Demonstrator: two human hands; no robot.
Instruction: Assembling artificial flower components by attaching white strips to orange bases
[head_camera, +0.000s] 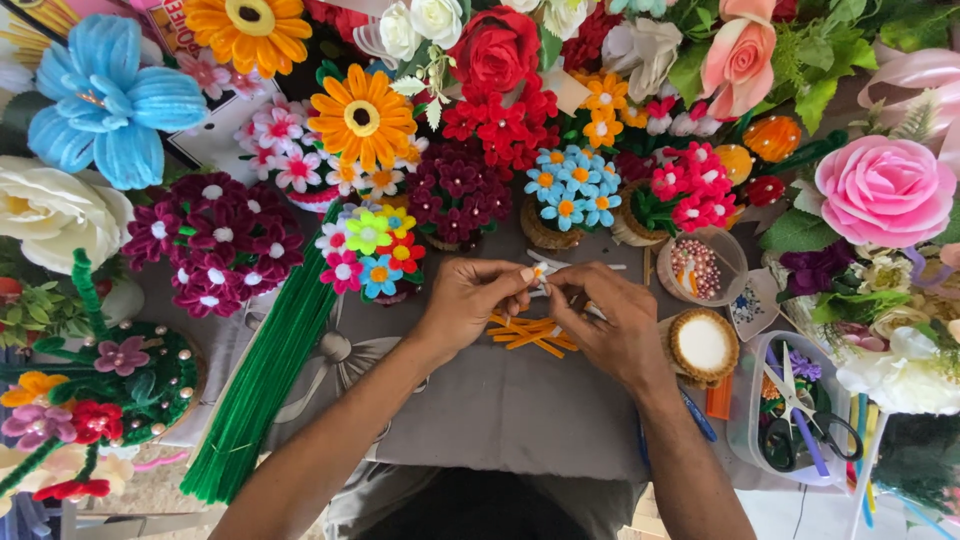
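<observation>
At the far left a big blue flower (110, 95) and a cream bloom (50, 210) run off the frame edge; behind them a white card with a coloured strip (205, 130) lies mostly hidden under blossoms, its print too covered to make out. A bundle of green stems (262, 385) slants down the grey cloth of the bench (500, 410), just left of the left forearm.

The left hand (468, 300) and the right hand (610, 320) meet at the middle of the bench. The left fingers (520, 277) are pinched together on a small white piece (543, 270), and the right fingers close on the same piece from the other side — the piece itself is too small and too covered to tell its shape. Under the hands lies a heap of short orange strips (530, 335), partly hidden by the knuckles.

To the right stand a clear cup of beads (697, 265), a round cork-rimmed white pad (704, 345) and a clear tub (750, 440) holding scissors (800, 410) — the tub sits near the bench edge. The only bare cloth is the patch between the forearms.
</observation>
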